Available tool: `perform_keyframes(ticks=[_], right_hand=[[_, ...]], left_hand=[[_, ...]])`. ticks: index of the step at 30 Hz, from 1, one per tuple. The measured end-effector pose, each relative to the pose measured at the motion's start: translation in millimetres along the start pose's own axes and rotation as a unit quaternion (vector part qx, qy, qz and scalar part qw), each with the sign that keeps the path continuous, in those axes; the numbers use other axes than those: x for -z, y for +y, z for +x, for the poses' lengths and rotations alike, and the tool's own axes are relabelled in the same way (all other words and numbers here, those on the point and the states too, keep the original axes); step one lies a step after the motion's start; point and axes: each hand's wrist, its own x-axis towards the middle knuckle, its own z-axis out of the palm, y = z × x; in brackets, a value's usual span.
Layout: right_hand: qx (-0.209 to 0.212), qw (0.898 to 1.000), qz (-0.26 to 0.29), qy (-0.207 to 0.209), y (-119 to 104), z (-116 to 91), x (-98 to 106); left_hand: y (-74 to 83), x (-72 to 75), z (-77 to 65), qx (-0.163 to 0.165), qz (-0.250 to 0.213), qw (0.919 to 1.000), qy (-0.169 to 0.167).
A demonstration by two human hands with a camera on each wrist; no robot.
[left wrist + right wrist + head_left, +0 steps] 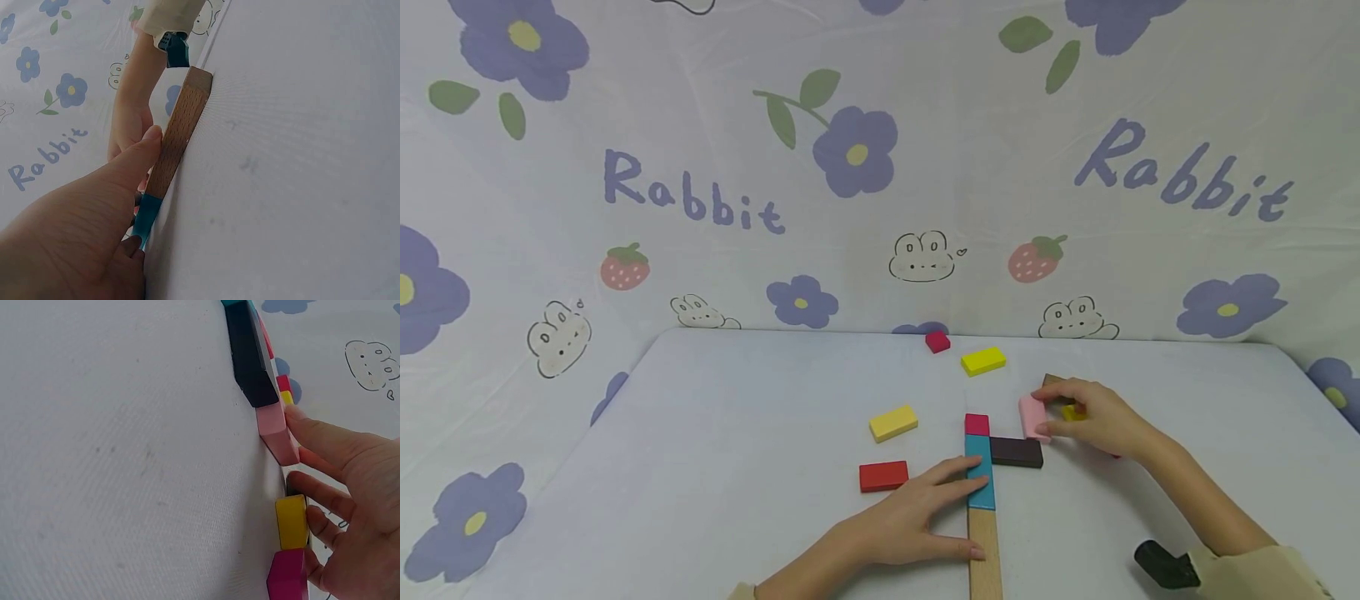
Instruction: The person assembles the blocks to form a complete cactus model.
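My left hand rests with extended fingers on a row of blocks, fingertips on the blue block and thumb on the long wooden block. A small red block sits at the row's far end. Sideways from the blue block, to its right, lies a dark block. Between thumb and fingers my right hand pinches a pink block. One end of it is right at the dark block's outer end, as the right wrist view shows.
Around the right hand are a yellow block, a magenta block and a brown block, partly covered. Left of the row lie a yellow block and a red block. Farther back are another yellow and red block.
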Motion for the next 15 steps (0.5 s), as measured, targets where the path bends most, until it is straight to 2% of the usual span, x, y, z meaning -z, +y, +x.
perform_keyframes(ticks=[15], right_hand=[[0.012,1.000,-0.003,-0.004,-0.5,-0.4,0.1]], left_hand=[[-0.1,0.5,0.1,-0.001,0.000,1.0000,0.000]])
